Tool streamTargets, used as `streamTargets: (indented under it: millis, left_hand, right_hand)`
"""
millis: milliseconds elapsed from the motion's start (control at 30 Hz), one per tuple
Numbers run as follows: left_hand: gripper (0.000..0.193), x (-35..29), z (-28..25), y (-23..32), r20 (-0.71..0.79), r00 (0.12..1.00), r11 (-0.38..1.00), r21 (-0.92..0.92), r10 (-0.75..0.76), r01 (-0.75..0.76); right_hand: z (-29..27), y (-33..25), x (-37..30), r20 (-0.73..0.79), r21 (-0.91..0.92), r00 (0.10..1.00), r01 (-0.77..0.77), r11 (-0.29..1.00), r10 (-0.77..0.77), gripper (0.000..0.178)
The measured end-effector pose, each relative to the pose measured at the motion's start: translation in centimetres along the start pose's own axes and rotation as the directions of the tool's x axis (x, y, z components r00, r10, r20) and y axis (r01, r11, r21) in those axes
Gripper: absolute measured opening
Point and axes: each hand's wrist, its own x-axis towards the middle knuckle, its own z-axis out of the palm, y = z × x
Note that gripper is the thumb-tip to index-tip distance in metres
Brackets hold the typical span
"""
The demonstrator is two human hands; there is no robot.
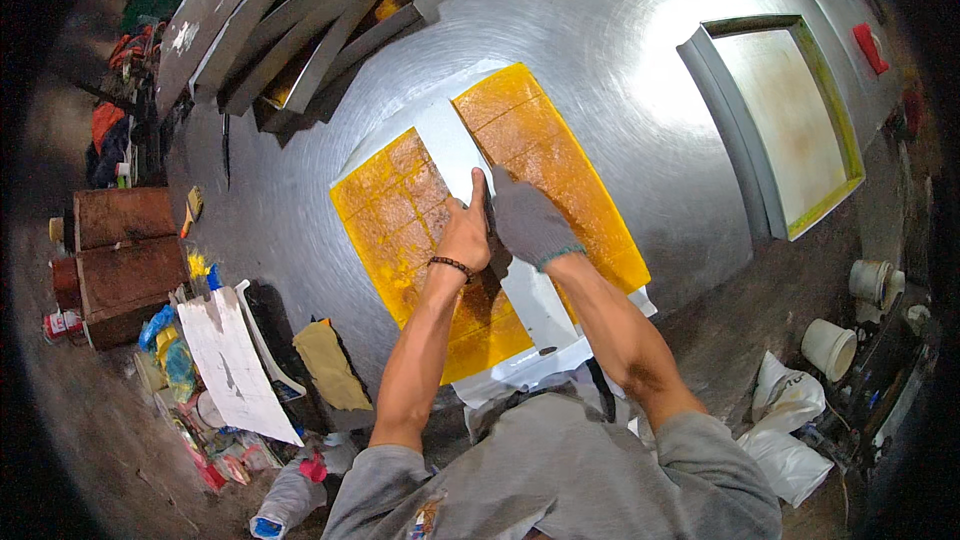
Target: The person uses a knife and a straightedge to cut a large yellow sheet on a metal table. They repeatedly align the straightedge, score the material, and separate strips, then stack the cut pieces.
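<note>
Two yellow slabs with brown, glossy, square-scored faces lie on a white sheet: a left slab and a right slab, with a pale gap between them. Over that gap, my bare left hand, wearing a beaded bracelet, rests by the left slab's inner edge. Its fingers are curled, with one digit stretched forward. Close beside it, my right hand in a grey knit glove is closed at the right slab's inner edge. A dark narrow shape shows between the hands; what they grip is hidden.
A shiny metal table lies beneath. Metal frames are stacked at far left; a shallow metal tray stands at right. A brush, white board and tan sheet are at left. White buckets and bags sit at lower right.
</note>
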Motion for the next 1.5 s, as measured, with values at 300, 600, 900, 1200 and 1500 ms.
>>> streamTargets:
  millis: [300,600,900,1200,1500]
  left_hand:
    - [0.106,0.9,1.1,-1.0,-0.028,1.0,0.999,0.051,0.005,-0.003]
    - [0.123,0.4,0.4,-0.3,-0.056,0.998,0.997,0.075,0.034,-0.03]
    - [0.138,0.1,0.6,-0.6,-0.083,0.995,0.995,0.081,0.064,-0.058]
    - [0.136,1.1,0.4,-0.7,-0.025,1.0,0.997,0.082,0.012,-0.01]
    - [0.133,1.0,-0.1,0.0,0.007,1.0,1.0,0.011,-0.003,0.002]
  right_hand:
    - [0.2,0.9,-1.5,0.033,0.031,0.999,0.0,1.0,-0.001,0.049]
    - [1.0,2.0,-5.8,-0.04,0.04,0.999,0.0,0.999,0.001,0.046]
    - [0.5,2.4,-11.0,0.053,0.057,0.996,-0.074,0.996,0.071,0.044]
    - [0.9,3.1,-11.4,0.005,0.118,0.999,-0.053,0.992,0.052,0.051]
    - [0.4,3.6,-13.4,0.094,0.11,0.989,-0.126,0.986,0.116,0.051]
